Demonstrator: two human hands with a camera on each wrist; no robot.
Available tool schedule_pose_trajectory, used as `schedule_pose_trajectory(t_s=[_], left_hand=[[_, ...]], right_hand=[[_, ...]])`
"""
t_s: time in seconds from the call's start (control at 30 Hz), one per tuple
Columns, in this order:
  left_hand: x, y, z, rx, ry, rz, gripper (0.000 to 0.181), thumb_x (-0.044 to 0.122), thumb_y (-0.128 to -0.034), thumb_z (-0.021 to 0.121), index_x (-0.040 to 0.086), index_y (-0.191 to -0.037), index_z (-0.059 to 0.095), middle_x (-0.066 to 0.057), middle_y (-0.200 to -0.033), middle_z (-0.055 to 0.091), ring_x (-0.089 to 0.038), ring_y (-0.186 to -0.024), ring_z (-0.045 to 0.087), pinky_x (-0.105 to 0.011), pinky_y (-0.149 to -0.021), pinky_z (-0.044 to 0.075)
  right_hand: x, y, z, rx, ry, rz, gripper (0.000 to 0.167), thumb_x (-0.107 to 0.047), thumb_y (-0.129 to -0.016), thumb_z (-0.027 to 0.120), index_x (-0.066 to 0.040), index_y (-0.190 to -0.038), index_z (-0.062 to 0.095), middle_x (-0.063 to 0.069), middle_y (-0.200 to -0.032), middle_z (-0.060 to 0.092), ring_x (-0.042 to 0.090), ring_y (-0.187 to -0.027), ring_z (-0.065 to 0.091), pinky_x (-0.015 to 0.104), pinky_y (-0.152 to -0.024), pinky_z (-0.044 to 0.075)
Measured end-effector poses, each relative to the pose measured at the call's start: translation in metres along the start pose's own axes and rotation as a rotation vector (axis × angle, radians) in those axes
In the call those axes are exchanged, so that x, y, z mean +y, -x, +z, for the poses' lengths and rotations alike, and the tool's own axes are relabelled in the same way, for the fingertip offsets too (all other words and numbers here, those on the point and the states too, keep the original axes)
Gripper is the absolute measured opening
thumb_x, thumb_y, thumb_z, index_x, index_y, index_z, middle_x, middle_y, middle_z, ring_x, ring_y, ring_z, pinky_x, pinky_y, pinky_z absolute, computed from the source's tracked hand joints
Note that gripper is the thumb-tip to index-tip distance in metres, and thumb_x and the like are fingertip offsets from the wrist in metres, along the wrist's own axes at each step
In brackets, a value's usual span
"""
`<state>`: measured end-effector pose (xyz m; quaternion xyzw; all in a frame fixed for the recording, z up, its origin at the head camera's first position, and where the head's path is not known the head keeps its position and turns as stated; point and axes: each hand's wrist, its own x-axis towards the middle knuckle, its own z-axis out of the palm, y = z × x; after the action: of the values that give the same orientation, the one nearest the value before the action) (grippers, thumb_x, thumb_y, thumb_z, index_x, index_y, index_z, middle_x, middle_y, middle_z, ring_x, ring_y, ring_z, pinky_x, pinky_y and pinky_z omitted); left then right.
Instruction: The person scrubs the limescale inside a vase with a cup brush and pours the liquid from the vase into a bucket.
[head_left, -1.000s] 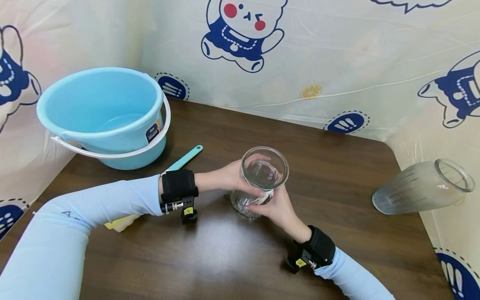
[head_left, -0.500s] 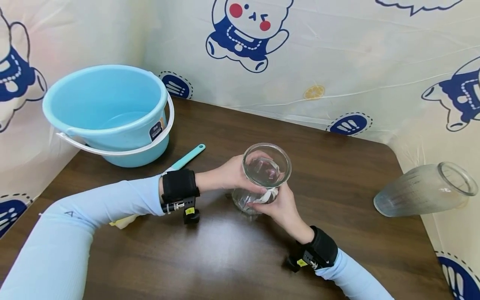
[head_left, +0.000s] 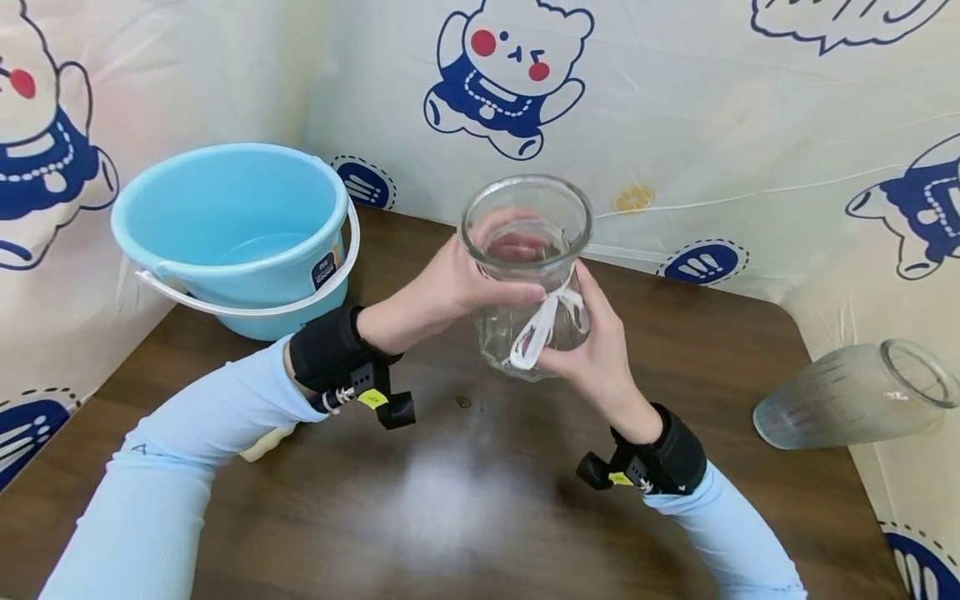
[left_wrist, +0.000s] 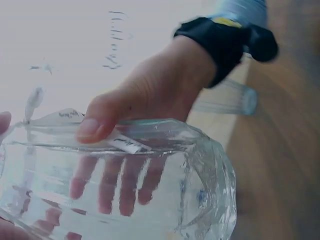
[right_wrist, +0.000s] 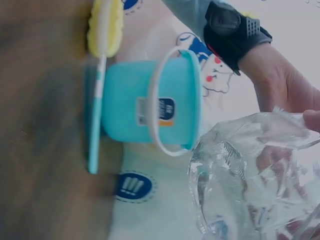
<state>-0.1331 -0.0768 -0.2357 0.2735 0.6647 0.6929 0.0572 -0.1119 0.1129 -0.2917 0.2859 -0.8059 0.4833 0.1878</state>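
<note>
Left hand (head_left: 453, 287) and right hand (head_left: 600, 358) grip a white-ribboned glass jar (head_left: 501, 327), now lifted clear of the brown table (head_left: 465, 533), hands alone bearing it; the light-blue bucket (head_left: 247, 287) stands toward nine o'clock.

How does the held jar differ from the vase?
The left hand and right hand hold the jar off the table; the vase stands on it. The jar wears a white ribbon; the vase shows none. The jar looks clear and squat; the vase looks greyer and slimmer. Both look transparent and open on top.
</note>
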Motion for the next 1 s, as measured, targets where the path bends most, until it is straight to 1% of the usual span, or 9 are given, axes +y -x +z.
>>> schedule_pose_trajectory(t_s=[0.17, 0.33, 0.43, 0.5, 0.6, 0.63, 0.77, 0.87, 1.0], left_hand=[[0.016, 0.0, -0.007, 0.07, 0.119, 0.009, 0.066, 0.004, -0.0715, 0.064, 0.007, -0.132, 0.038, -0.015, -0.127, 0.047, -0.025, -0.116, 0.046, -0.047, -0.093, 0.039], [0.025, 0.001, -0.014, 0.166, 0.224, 0.062, 0.07, 0.009, -0.0699, 0.065, 0.007, -0.134, 0.037, -0.012, -0.13, 0.041, -0.026, -0.118, 0.041, -0.043, -0.097, 0.035], [0.03, 0.001, -0.018, 0.215, 0.311, 0.111, 0.079, 0.017, -0.0662, 0.074, 0.005, -0.135, 0.036, -0.013, -0.132, 0.041, -0.027, -0.12, 0.041, -0.041, -0.1, 0.031], [0.033, 0.001, -0.021, 0.253, 0.367, 0.126, 0.091, 0.025, -0.06, 0.083, 0.006, -0.135, 0.035, -0.013, -0.132, 0.043, -0.028, -0.12, 0.042, -0.042, -0.1, 0.03], [0.037, 0.003, -0.025, 0.312, 0.418, 0.132, 0.105, 0.039, -0.0484, 0.088, 0.009, -0.134, 0.035, -0.012, -0.132, 0.044, -0.027, -0.12, 0.042, -0.045, -0.099, 0.031], [0.038, 0.004, -0.026, 0.336, 0.426, 0.13, 0.106, 0.042, -0.0465, 0.088, 0.009, -0.133, 0.036, -0.011, -0.131, 0.044, -0.026, -0.12, 0.042, -0.045, -0.098, 0.031], [0.039, 0.008, -0.033, 0.429, 0.479, 0.109, 0.095, 0.039, -0.0502, 0.087, 0.008, -0.127, 0.04, -0.011, -0.127, 0.046, -0.026, -0.117, 0.043, -0.046, -0.096, 0.035], [0.037, 0.012, -0.04, 0.498, 0.552, 0.093, 0.091, 0.035, -0.0514, 0.087, 0.009, -0.126, 0.043, -0.011, -0.126, 0.047, -0.028, -0.117, 0.043, -0.045, -0.096, 0.035], [0.033, 0.015, -0.047, 0.562, 0.662, 0.114, 0.089, 0.03, -0.052, 0.088, 0.011, -0.128, 0.045, -0.01, -0.128, 0.046, -0.029, -0.117, 0.042, -0.047, -0.097, 0.035]], right_hand=[[-0.009, -0.021, -0.002, -0.009, -0.023, -0.094, 0.089, -0.008, -0.063, 0.077, -0.002, -0.139, 0.031, 0.016, -0.132, 0.045, 0.021, -0.114, 0.046, 0.034, -0.094, 0.036], [-0.016, -0.046, -0.003, -0.046, -0.02, -0.22, 0.083, -0.016, -0.068, 0.073, -0.001, -0.139, 0.032, 0.016, -0.131, 0.047, 0.02, -0.113, 0.047, 0.035, -0.091, 0.038], [-0.022, -0.063, -0.004, -0.076, -0.015, -0.284, 0.079, -0.019, -0.07, 0.072, 0.0, -0.137, 0.034, 0.016, -0.13, 0.048, 0.021, -0.112, 0.047, 0.036, -0.089, 0.039], [-0.026, -0.073, -0.005, -0.091, -0.013, -0.307, 0.076, -0.02, -0.071, 0.072, 0.0, -0.135, 0.037, 0.016, -0.128, 0.05, 0.021, -0.109, 0.047, 0.035, -0.087, 0.04], [-0.033, -0.087, -0.005, -0.115, 0.001, -0.319, 0.073, -0.021, -0.071, 0.072, -0.003, -0.135, 0.04, 0.013, -0.121, 0.054, 0.019, -0.103, 0.048, 0.033, -0.08, 0.041], [-0.036, -0.091, -0.005, -0.132, 0.002, -0.315, 0.072, -0.021, -0.071, 0.072, -0.004, -0.135, 0.041, 0.012, -0.122, 0.054, 0.018, -0.104, 0.048, 0.033, -0.081, 0.041], [-0.045, -0.11, -0.003, -0.236, 0.029, -0.288, 0.071, -0.018, -0.073, 0.072, -0.008, -0.136, 0.041, 0.006, -0.13, 0.05, 0.012, -0.112, 0.047, 0.029, -0.089, 0.04], [-0.051, -0.123, 0.0, -0.336, 0.078, -0.25, 0.071, -0.021, -0.075, 0.071, -0.012, -0.138, 0.039, 0.001, -0.136, 0.045, 0.007, -0.117, 0.044, 0.028, -0.094, 0.039], [-0.055, -0.138, 0.004, -0.45, 0.149, -0.2, 0.071, -0.028, -0.079, 0.068, -0.017, -0.14, 0.035, -0.002, -0.139, 0.041, 0.008, -0.117, 0.044, 0.029, -0.093, 0.039]])
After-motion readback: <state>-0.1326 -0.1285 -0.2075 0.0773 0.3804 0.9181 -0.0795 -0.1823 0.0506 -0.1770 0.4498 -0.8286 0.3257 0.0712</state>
